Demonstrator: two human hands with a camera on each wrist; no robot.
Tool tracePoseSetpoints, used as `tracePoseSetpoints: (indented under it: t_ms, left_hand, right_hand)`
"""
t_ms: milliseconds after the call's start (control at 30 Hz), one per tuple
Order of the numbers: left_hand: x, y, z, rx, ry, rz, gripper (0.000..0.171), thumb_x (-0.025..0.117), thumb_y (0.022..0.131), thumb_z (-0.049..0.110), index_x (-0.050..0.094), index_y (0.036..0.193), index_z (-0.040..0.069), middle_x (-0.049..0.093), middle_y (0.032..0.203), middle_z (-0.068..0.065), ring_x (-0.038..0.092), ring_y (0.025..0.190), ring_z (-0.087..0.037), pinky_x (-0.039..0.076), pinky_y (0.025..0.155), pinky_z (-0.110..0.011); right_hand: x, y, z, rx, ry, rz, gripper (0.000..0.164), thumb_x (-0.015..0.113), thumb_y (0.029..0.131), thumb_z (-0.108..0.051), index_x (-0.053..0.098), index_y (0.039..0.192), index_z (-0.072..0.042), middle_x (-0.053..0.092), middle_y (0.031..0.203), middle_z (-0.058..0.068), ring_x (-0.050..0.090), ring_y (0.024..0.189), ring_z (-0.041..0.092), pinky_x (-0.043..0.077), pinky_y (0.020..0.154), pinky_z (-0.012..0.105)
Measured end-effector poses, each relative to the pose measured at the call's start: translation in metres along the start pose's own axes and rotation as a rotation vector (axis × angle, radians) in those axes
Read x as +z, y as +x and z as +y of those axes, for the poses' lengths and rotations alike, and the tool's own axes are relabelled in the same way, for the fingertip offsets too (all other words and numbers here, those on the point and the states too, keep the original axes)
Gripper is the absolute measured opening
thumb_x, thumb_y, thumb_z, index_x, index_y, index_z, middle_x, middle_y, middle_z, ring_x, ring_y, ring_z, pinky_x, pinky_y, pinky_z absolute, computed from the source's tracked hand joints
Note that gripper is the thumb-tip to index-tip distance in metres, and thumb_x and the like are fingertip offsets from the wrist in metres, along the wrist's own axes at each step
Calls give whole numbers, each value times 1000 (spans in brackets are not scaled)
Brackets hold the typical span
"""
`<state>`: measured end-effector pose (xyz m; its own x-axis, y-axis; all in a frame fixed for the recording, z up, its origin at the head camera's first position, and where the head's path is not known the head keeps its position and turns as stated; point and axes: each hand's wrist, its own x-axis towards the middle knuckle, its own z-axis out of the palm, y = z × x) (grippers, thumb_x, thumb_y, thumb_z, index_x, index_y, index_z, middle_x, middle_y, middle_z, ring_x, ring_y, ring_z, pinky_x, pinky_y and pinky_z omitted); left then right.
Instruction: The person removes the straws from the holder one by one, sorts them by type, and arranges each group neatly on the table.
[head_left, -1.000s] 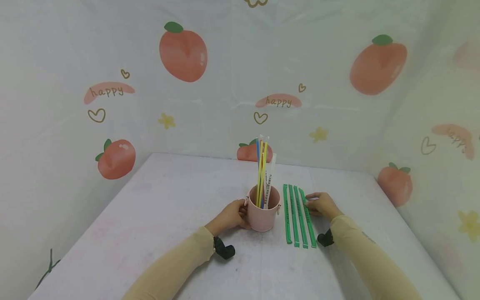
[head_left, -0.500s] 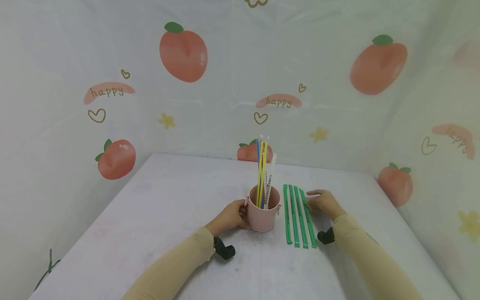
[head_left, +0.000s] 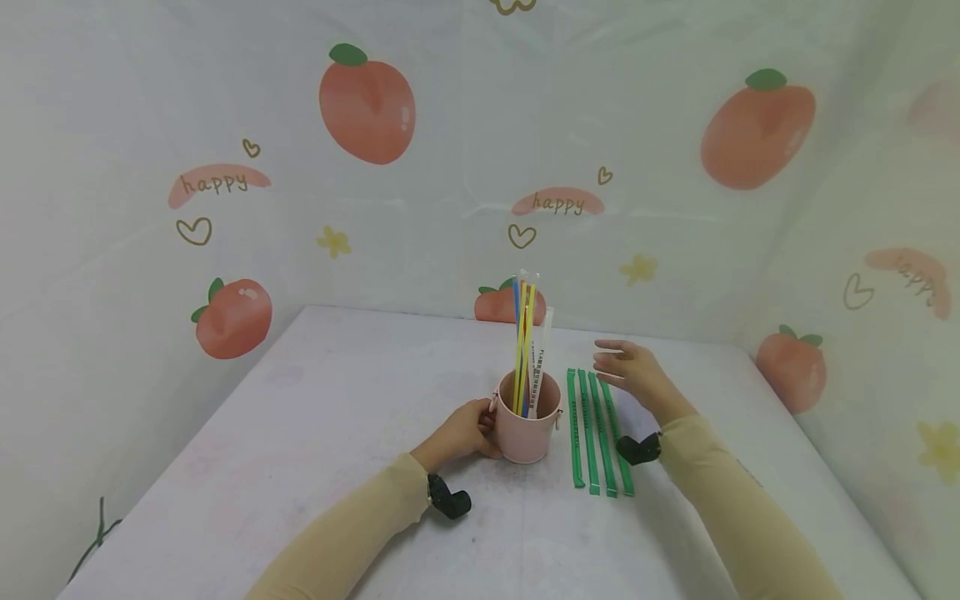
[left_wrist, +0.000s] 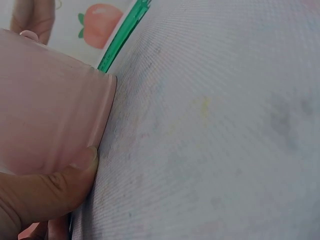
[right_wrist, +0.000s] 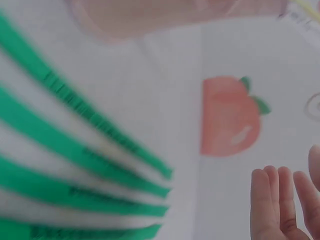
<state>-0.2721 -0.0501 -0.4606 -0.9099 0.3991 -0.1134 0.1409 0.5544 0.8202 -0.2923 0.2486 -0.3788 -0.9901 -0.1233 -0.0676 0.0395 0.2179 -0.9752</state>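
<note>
My left hand (head_left: 459, 433) holds a small pink bucket (head_left: 522, 442) by its left side; in the left wrist view the thumb (left_wrist: 75, 182) presses the wall near the base. Thin yellow and blue straws (head_left: 525, 350) in clear wrap stand in it with a white-wrapped straw (head_left: 545, 342). To the bucket's right, several green-wrapped straws (head_left: 575, 433) lie side by side on the table. Raised beyond their right side is my right hand (head_left: 637, 375), fingers extended and holding nothing; the right wrist view shows its straight fingers (right_wrist: 272, 200) apart from the straws (right_wrist: 90, 115).
A white-covered table (head_left: 360, 375) bears all of this. Behind it hangs a white curtain (head_left: 450, 125) printed with peaches. Black wrist cameras (head_left: 450, 500) sit on both wrists. A green cord (head_left: 97, 537) shows at the far left edge.
My right hand has left the rightmost green straw, rising and moving away toward the back while its fingers straightened. The left hand, bucket and straws have stayed in place.
</note>
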Motion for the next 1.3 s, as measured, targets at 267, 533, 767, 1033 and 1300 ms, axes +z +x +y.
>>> tracePoseSetpoints:
  t_ms: [267, 533, 767, 1033, 1300]
  left_hand:
    - [0, -1, 1, -11, -10, 8, 62, 87, 64, 1, 59, 119, 5, 63, 113, -10, 61, 108, -27, 52, 98, -41]
    - [0, -2, 1, -8, -10, 5, 62, 87, 64, 0, 59, 119, 4, 63, 113, -11, 61, 109, -28, 52, 98, -42]
    - [0, -2, 0, 3, -6, 5, 63, 87, 64, 1, 58, 120, 3, 63, 113, -10, 61, 108, -27, 52, 97, -41]
    - [1, 0, -1, 11, -7, 9, 61, 87, 63, 0, 59, 117, 3, 64, 110, -10, 62, 106, -26, 53, 97, -40]
    - [1, 0, -1, 11, 7, 13, 61, 87, 63, 1, 59, 118, 3, 64, 111, -10, 62, 106, -25, 53, 96, -39]
  right_hand:
    - [15, -2, -22, -121, 2, -30, 54, 56, 99, -19, 36, 143, 4, 45, 138, 27, 59, 108, 11, 51, 96, 23]
    - [36, -2, -25, -127, 19, -54, 60, 60, 96, -16, 33, 147, 0, 42, 143, 30, 47, 129, 34, 48, 100, 25]
    - [51, -1, -22, -152, 32, -63, 57, 60, 95, -13, 35, 145, 1, 43, 142, 30, 47, 130, 36, 44, 106, 35]
    - [65, 1, -17, -133, 81, -19, 50, 59, 95, -7, 42, 141, 3, 50, 136, 29, 59, 111, 12, 51, 99, 26]
    - [75, 1, -17, -100, 66, 16, 49, 63, 93, -6, 46, 137, 5, 52, 132, 29, 62, 102, 11, 54, 92, 25]
